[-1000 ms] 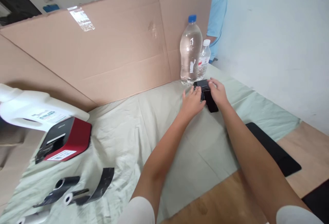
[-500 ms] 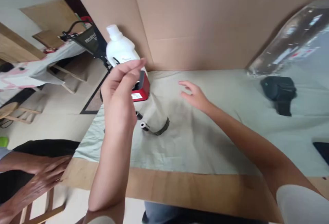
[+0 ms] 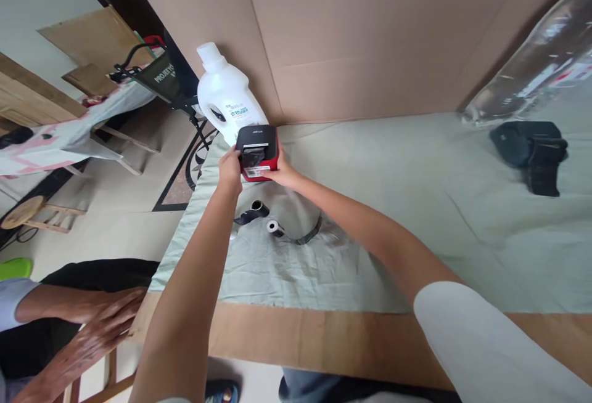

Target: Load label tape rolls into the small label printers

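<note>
A small red and black label printer point(image 3: 259, 150) stands at the back left of the cloth, in front of a white detergent bottle point(image 3: 230, 102). My left hand point(image 3: 230, 170) is closed on its left side, and my right hand point(image 3: 284, 172) grips its right side with the thumb along the front. Nearer to me lie a roll of black ribbon point(image 3: 259, 208), its loose strip trailing left, and a second small roll with a white core point(image 3: 274, 228), from which a dark strip curls to the right.
A black strapped device point(image 3: 530, 153) lies on the right of the green cloth point(image 3: 398, 169). A plastic-wrapped item point(image 3: 531, 64) leans against the cardboard wall point(image 3: 370, 39). Another person's hands point(image 3: 108, 320) rest by the table's left corner, near the wooden front edge point(image 3: 324, 335).
My left hand, earlier raised with fingers pinched, has come down onto the printer. My right hand has moved left from above the cloth and taken hold of its other side.
</note>
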### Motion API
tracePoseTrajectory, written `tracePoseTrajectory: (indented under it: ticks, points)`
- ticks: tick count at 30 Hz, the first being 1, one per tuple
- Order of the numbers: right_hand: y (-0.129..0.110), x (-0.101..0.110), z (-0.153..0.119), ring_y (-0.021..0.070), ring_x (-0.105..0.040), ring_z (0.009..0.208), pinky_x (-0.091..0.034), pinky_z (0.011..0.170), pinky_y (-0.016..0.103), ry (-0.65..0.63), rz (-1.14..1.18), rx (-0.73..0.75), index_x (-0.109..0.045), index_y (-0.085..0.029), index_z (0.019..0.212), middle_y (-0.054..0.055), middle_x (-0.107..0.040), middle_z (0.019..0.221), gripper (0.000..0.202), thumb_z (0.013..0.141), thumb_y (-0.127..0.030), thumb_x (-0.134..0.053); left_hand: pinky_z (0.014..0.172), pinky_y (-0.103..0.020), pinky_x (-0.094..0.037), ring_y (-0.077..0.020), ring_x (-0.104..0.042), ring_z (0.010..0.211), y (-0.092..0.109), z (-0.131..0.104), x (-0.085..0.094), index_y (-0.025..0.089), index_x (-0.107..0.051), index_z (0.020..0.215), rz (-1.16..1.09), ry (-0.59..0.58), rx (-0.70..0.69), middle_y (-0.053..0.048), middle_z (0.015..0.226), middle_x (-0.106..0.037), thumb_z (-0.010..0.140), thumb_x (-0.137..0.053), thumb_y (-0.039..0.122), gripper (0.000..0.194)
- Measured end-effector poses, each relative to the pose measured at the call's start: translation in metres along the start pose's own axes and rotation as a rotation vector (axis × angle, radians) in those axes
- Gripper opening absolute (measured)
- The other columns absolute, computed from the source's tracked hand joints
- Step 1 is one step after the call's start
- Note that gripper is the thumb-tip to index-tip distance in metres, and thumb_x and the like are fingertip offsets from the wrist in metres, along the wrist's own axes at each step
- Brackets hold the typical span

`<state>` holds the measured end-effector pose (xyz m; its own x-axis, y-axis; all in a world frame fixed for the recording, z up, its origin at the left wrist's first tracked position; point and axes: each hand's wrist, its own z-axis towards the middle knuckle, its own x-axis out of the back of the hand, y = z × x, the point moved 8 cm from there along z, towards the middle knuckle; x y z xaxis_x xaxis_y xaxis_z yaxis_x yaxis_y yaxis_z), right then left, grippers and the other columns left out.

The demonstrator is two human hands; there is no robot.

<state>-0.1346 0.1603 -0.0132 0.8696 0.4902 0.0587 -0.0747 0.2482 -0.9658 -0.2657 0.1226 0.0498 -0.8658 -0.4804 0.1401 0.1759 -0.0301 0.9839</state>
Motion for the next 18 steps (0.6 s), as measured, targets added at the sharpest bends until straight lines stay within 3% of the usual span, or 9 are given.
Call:
tracePoseTrajectory:
  ticks: [3, 5, 10, 14, 18]
  points:
    - [-0.014, 0.031, -0.030, 0.0311, -0.039, 0.158, -0.033, 0.131, 0.049, 0.088, 0.134, 0.003, 0.020, -0.020, 0.169, 0.013, -0.029, 0.176, 0.154, 0.067, -0.061, -0.087, 0.127, -0.051, -0.041, -0.0287, -0.057, 0.142, 0.025, -0.019, -0.020, 0.018, -0.071, 0.128, -0.048, -0.036, -0.043, -0.007, 0.132, -0.075, 0.089, -0.068, 0.039, 0.045]
    - [-0.037, 0.062, -0.059, 0.0310, -0.042, 0.156, -0.035, 0.131, 0.048, 0.142, 0.142, 0.060, 0.013, -0.023, 0.171, 0.011, -0.039, 0.171, 0.150, 0.067, -0.067, -0.086, 0.129, -0.044, -0.039, -0.0265, -0.054, 0.147, 0.047, -0.042, -0.044, 0.021, -0.071, 0.131, -0.065, -0.096, -0.116, -0.006, 0.138, -0.073, 0.087, -0.069, 0.034, 0.046]
    - [-0.103, 0.157, -0.138, 0.0319, -0.040, 0.157, -0.033, 0.132, 0.048, 0.292, 0.012, 0.180, -0.013, -0.029, 0.171, 0.008, -0.038, 0.172, 0.137, 0.064, -0.066, -0.091, 0.130, -0.044, -0.035, -0.0260, -0.047, 0.153, 0.086, -0.124, -0.120, 0.024, -0.060, 0.147, -0.049, -0.277, -0.257, -0.001, 0.145, -0.069, 0.093, -0.066, 0.037, 0.055]
    - [-0.125, 0.213, -0.185, 0.0337, -0.036, 0.159, -0.029, 0.133, 0.052, 0.368, -0.068, 0.162, -0.028, -0.031, 0.168, 0.007, -0.040, 0.171, 0.131, 0.059, -0.058, -0.097, 0.131, -0.040, -0.034, -0.0268, -0.040, 0.158, 0.089, -0.179, -0.168, 0.027, -0.044, 0.160, 0.058, -0.232, -0.328, -0.002, 0.151, -0.064, 0.103, -0.059, 0.046, 0.063]
    - [-0.114, 0.233, -0.213, 0.0325, -0.036, 0.159, -0.027, 0.133, 0.052, 0.380, -0.093, 0.169, -0.030, -0.029, 0.167, 0.009, -0.038, 0.172, 0.131, 0.058, -0.055, -0.098, 0.132, -0.038, -0.034, -0.0249, -0.034, 0.161, 0.069, -0.214, -0.198, 0.030, -0.029, 0.167, 0.159, -0.222, -0.362, -0.004, 0.169, -0.045, 0.108, -0.047, 0.050, 0.065]
